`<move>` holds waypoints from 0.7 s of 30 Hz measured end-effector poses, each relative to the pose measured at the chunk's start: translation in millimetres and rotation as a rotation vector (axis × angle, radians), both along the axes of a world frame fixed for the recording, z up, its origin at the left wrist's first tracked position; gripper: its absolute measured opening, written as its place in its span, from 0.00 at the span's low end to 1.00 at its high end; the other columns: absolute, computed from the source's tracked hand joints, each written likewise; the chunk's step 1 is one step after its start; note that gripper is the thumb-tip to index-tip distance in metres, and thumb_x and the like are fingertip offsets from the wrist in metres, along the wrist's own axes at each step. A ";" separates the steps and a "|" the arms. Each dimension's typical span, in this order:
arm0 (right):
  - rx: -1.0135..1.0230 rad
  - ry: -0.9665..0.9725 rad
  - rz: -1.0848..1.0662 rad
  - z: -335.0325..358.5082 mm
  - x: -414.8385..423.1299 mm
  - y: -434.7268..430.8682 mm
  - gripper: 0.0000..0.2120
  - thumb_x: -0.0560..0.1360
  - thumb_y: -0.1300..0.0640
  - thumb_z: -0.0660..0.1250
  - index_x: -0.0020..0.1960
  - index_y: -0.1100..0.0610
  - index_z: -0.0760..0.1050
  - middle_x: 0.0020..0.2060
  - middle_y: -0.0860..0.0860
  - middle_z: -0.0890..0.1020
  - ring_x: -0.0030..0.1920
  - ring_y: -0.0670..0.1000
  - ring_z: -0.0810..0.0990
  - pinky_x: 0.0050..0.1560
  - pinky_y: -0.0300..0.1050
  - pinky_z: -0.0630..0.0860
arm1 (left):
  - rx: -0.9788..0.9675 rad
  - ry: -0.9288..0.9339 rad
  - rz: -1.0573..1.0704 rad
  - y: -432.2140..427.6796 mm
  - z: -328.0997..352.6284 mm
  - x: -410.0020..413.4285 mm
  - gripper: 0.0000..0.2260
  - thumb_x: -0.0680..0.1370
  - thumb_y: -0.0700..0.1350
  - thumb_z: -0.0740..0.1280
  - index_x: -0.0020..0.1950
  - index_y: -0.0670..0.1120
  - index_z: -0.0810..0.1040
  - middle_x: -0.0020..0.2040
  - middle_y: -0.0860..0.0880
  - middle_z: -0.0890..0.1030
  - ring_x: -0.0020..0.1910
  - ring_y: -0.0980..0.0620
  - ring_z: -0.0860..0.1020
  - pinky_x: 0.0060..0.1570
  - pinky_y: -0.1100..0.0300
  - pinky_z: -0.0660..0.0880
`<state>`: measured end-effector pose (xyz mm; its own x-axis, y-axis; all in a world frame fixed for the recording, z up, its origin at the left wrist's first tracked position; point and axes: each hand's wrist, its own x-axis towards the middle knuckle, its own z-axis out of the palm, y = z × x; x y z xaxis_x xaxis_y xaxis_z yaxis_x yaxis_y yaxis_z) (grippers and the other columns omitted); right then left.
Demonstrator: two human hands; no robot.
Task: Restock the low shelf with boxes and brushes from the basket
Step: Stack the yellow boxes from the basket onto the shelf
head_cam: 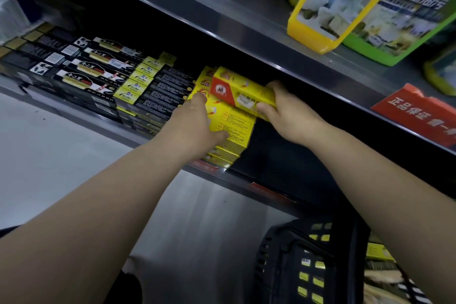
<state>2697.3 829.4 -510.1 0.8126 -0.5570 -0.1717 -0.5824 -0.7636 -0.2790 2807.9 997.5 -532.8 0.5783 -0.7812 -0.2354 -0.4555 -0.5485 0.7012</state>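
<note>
My right hand [288, 113] grips one end of a yellow and red box [240, 90], held tilted just above a stack of the same yellow boxes [232, 126] on the low shelf [172, 153]. My left hand [195, 123] rests on the left side of that stack, fingers spread against the top box. The black basket [296, 261] sits on the floor at the lower right, under my right forearm, with yellow boxes showing through its mesh and pale brush bristles [380, 279] beside it.
Black and yellow boxes [153, 89] and rows of black boxes [81, 69] fill the shelf left of the stack. To the right of the stack the shelf is dark. The upper shelf edge [246, 34] hangs close above my hands, bearing bottles and a red sign [419, 111].
</note>
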 end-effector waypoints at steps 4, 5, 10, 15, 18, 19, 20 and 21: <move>-0.081 0.024 -0.127 -15.4 27.7 -12.9 0.26 0.82 0.50 0.52 0.75 0.61 0.51 0.70 0.61 0.65 0.67 0.61 0.68 0.64 0.50 0.66 | 0.127 -0.083 -0.138 -3.6 0.8 -6.8 0.29 0.75 0.53 0.68 0.72 0.47 0.63 0.71 0.44 0.66 0.69 0.42 0.63 0.65 0.50 0.64; -0.092 0.025 -0.163 -19.5 36.8 -18.6 0.27 0.82 0.50 0.52 0.76 0.61 0.50 0.73 0.60 0.61 0.71 0.61 0.64 0.68 0.51 0.62 | 0.139 -0.102 -0.158 -3.6 1.5 -7.3 0.28 0.75 0.53 0.67 0.72 0.49 0.64 0.71 0.44 0.66 0.69 0.42 0.62 0.64 0.50 0.64; 0.036 -0.061 -0.291 -42.1 70.7 -47.1 0.25 0.81 0.53 0.56 0.75 0.57 0.54 0.72 0.57 0.63 0.71 0.56 0.63 0.69 0.47 0.62 | 0.180 -0.136 -0.228 -4.3 0.0 -6.5 0.26 0.76 0.53 0.65 0.72 0.50 0.64 0.73 0.46 0.63 0.70 0.41 0.59 0.66 0.47 0.62; 0.249 -0.097 -0.208 -54.1 78.4 -51.8 0.20 0.80 0.60 0.57 0.72 0.58 0.60 0.66 0.58 0.70 0.63 0.55 0.71 0.56 0.40 0.67 | 0.225 -0.158 -0.285 -6.0 -4.2 -4.0 0.26 0.76 0.54 0.64 0.73 0.50 0.64 0.74 0.48 0.62 0.72 0.42 0.56 0.68 0.46 0.59; 0.352 -0.084 -0.201 -57.3 75.8 -55.8 0.19 0.81 0.56 0.56 0.71 0.56 0.61 0.64 0.57 0.73 0.56 0.52 0.73 0.44 0.37 0.67 | 0.231 -0.178 -0.308 -7.7 -4.7 -3.7 0.26 0.77 0.54 0.64 0.73 0.50 0.64 0.74 0.47 0.61 0.72 0.43 0.57 0.69 0.49 0.56; 0.375 -0.084 -0.212 -58.1 74.3 -56.6 0.19 0.81 0.55 0.56 0.71 0.55 0.61 0.65 0.56 0.73 0.58 0.52 0.73 0.44 0.36 0.66 | 0.236 -0.185 -0.318 -8.2 -4.8 -3.8 0.26 0.77 0.54 0.64 0.73 0.49 0.63 0.74 0.47 0.61 0.72 0.43 0.57 0.70 0.49 0.55; 0.391 -0.091 -0.223 -59.5 73.2 -57.5 0.20 0.81 0.54 0.56 0.72 0.54 0.61 0.65 0.55 0.72 0.61 0.53 0.73 0.45 0.34 0.65 | 0.242 -0.185 -0.322 -8.6 -4.6 -4.2 0.26 0.77 0.54 0.64 0.73 0.49 0.63 0.74 0.47 0.61 0.73 0.43 0.57 0.71 0.50 0.54; 0.400 -0.104 -0.231 -60.8 72.7 -57.3 0.20 0.81 0.54 0.56 0.72 0.54 0.60 0.66 0.55 0.71 0.63 0.53 0.72 0.46 0.33 0.65 | 0.247 -0.182 -0.321 -8.8 -4.3 -4.6 0.26 0.77 0.54 0.63 0.73 0.49 0.63 0.74 0.47 0.60 0.73 0.43 0.56 0.71 0.50 0.54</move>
